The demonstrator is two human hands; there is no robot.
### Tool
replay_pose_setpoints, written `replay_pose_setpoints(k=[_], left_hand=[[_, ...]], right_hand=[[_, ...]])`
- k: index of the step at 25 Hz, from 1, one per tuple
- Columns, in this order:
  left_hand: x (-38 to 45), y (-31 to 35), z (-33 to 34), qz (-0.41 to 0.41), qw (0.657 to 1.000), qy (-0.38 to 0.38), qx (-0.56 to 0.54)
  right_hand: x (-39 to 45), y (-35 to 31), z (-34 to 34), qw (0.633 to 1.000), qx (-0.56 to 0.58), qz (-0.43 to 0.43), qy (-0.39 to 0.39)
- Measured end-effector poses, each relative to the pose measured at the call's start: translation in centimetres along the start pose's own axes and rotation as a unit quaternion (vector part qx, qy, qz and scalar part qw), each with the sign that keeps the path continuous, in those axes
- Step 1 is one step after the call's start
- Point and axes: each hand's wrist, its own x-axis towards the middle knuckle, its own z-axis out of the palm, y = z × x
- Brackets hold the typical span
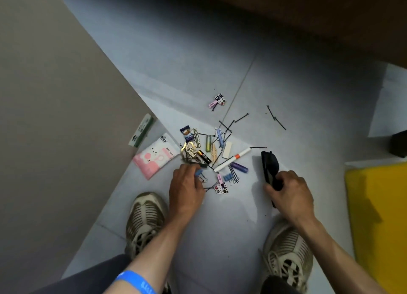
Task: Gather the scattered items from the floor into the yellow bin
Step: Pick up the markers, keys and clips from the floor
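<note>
From the head view, the right hand (288, 192) is curling its fingers round dark sunglasses (269, 168), which are reaching up and away from it on the floor (242, 216). The yellow bin (378, 216) is sitting just right of that hand. The left hand (186, 188) is bending its fingertips onto the pile; whether it holds anything cannot be told. A blue clip (199, 174) and a white pen (231, 160) are lying between the hands, and a pink packet (154, 159) is lying left of the left hand.

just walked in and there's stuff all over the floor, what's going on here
A person crouches over small items scattered on the grey tiled floor. Their right hand grips a pair of black sunglasses; their left hand reaches into the pile beside a small blue binder clip. The yellow bin sits to the right, nothing visibly in it.
</note>
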Motion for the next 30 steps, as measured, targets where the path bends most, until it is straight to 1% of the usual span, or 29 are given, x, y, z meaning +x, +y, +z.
replay_pose_setpoints(k=[2,3,5,6,8,10,11,12,13,14,15,16,17,18,19,20,21,22,23,24,26,27,28,30], left_hand=[[0.2,-0.5,-0.2,0.039,0.999,-0.004,0.027],[0.3,-0.6,-0.3,0.049,0.998,-0.002,0.038],[0.7,-0.1,-0.3,0.083,0.995,0.010,0.049],[1.0,0.6,0.0,0.113,0.992,0.009,0.049],[1.7,2.6,0.9,0.148,0.988,-0.011,0.044],[2.6,4.2,1.8,0.120,0.991,-0.036,0.038],[3.1,4.7,2.2,0.094,0.993,-0.048,0.044],[3.6,4.9,2.4,0.072,0.994,-0.056,0.056],[3.8,4.9,2.6,0.061,0.994,-0.062,0.069],[3.9,4.9,2.7,0.058,0.993,-0.068,0.080],[4.0,5.0,2.7,0.063,0.991,-0.074,0.092],[4.0,5.2,2.7,0.071,0.989,-0.079,0.102],[4.1,5.4,2.7,0.077,0.987,-0.085,0.113],[4.2,5.6,2.7,0.074,0.986,-0.094,0.118],[4.3,5.9,2.7,0.058,0.988,-0.100,0.107],[4.4,6.1,2.8,0.021,0.992,-0.104,0.069],[4.6,6.4,2.7,-0.037,0.993,-0.111,0.000],[4.8,6.7,2.7,-0.107,0.982,-0.118,-0.098],[4.9,6.9,2.6,-0.172,0.954,-0.129,-0.207],[5.0,7.1,2.4,-0.218,0.913,-0.141,-0.315],[4.9,7.0,2.0,-0.249,0.826,-0.181,-0.472],[4.8,7.0,1.7,-0.251,0.792,-0.203,-0.517],[4.7,6.9,1.6,-0.252,0.772,-0.214,-0.542],[4.7,6.6,1.8,-0.255,0.763,-0.193,-0.562]], right_hand=[[0.7,-0.3,-0.2,0.994,-0.104,0.002,0.034],[0.9,-0.7,-0.3,0.988,-0.141,-0.015,0.063],[1.5,-2.0,0.1,0.977,-0.159,-0.090,0.115],[1.9,-2.9,0.5,0.973,-0.144,-0.137,0.115],[2.7,-5.0,1.5,0.969,-0.103,-0.219,0.059],[3.4,-6.1,2.7,0.956,-0.120,-0.269,0.006],[3.8,-6.1,3.1,0.949,-0.134,-0.284,0.002],[4.2,-5.9,3.3,0.950,-0.118,-0.289,0.003],[4.3,-5.6,3.4,0.958,-0.069,-0.279,-0.001],[4.3,-5.3,3.4,0.969,0.007,-0.247,-0.011],[4.3,-5.0,3.3,0.977,0.100,-0.185,-0.033],[4.5,-5.0,3.2,0.970,0.210,-0.103,-0.064],[4.5,-5.0,3.0,0.941,0.323,-0.018,-0.100],[4.3,-5.1,2.8,0.893,0.426,0.052,-0.134],[4.1,-5.2,2.5,0.841,0.506,0.102,-0.161],[3.9,-5.3,2.1,0.796,0.562,0.134,-0.180],[3.7,-5.6,1.6,0.764,0.597,0.153,-0.190],[3.6,-6.0,1.0,0.745,0.619,0.161,-0.190],[3.4,-6.5,0.5,0.736,0.632,0.158,-0.186],[3.1,-7.1,0.0,0.740,0.632,0.144,-0.178],[2.6,-8.6,-1.0,0.775,0.604,0.099,-0.157],[2.3,-9.2,-1.5,0.785,0.595,0.076,-0.150],[2.1,-9.7,-1.8,0.792,0.590,0.055,-0.148],[1.7,-10.6,-2.1,0.807,0.570,0.022,-0.150]])
